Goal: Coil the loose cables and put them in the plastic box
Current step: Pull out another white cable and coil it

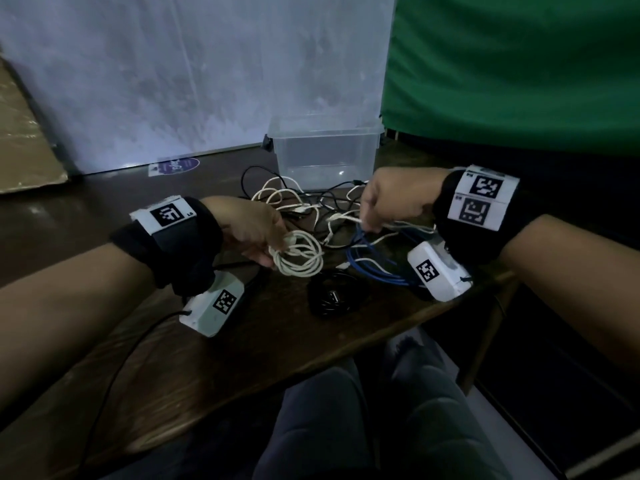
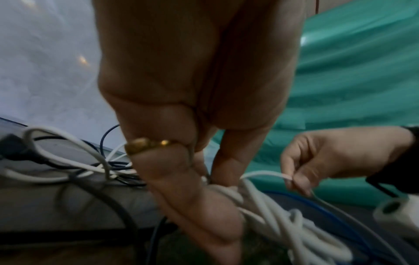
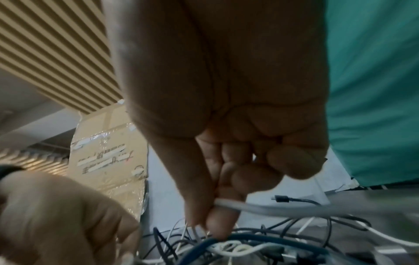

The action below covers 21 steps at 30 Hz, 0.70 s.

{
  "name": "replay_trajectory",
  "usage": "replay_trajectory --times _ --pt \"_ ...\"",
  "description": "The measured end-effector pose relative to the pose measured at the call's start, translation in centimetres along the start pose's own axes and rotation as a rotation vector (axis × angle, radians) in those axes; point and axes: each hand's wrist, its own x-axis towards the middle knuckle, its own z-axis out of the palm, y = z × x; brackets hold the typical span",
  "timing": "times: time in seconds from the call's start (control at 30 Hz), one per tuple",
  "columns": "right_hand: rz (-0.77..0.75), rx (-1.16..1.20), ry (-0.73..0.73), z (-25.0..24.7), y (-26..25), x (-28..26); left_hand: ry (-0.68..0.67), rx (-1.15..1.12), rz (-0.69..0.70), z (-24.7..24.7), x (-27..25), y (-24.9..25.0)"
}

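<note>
My left hand (image 1: 256,233) holds a white cable coil (image 1: 299,256) of several loops just above the dark wooden table (image 1: 242,341); in the left wrist view the loops (image 2: 283,215) hang from its fingers (image 2: 204,206). My right hand (image 1: 388,202) pinches the loose white end of that cable (image 1: 362,221) between thumb and forefinger, seen close in the right wrist view (image 3: 229,204). Between the hands lies a tangle of white and black cables (image 1: 311,206). A blue cable (image 1: 377,261) lies under my right wrist. The clear plastic box (image 1: 325,150) stands open behind the tangle.
A coiled black cable (image 1: 334,297) lies at the table's front, near the edge. Cardboard (image 1: 24,133) leans at the far left, a white sheet (image 1: 194,71) behind, a green cloth (image 1: 519,64) at the right. My knees (image 1: 363,420) are below the table edge.
</note>
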Motion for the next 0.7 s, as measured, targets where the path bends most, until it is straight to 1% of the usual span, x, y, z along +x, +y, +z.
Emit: replay_trajectory --times 0.07,0.17,0.23,0.27,0.33,0.43,0.5,0.53,0.6,0.7 --pt "-0.001 0.065 0.056 -0.5 0.1 0.3 -0.012 0.012 -0.026 0.3 0.3 -0.4" --pt "0.01 0.187 0.102 -0.9 0.2 0.8 -0.005 0.039 -0.038 0.2 0.4 -0.4" --pt "0.008 0.256 0.152 -1.2 0.2 0.9 0.033 0.139 -0.017 -0.1 0.2 0.1" --pt "-0.005 0.273 0.174 -1.4 0.3 0.9 0.078 0.208 0.009 -0.3 0.0 0.7" --pt "-0.048 0.275 0.212 -1.7 0.3 0.7 0.246 0.258 0.086 -0.8 -0.1 1.9" --pt "-0.116 0.292 0.287 -2.1 0.2 0.4 0.476 0.248 0.35 -1.6 0.5 3.4" --pt "-0.162 0.331 0.311 -2.1 0.2 0.3 0.531 0.26 0.496 -1.5 0.9 4.2" --pt "-0.176 0.349 0.315 -2.1 0.2 0.4 0.534 0.231 0.531 -1.2 1.0 4.6" --pt "-0.186 0.359 0.315 -2.2 0.3 0.4 0.544 0.174 0.558 -0.9 1.3 5.2" --pt "-0.145 0.298 0.318 -2.0 1.1 0.7 0.622 0.179 0.564 -1.1 1.8 5.8"
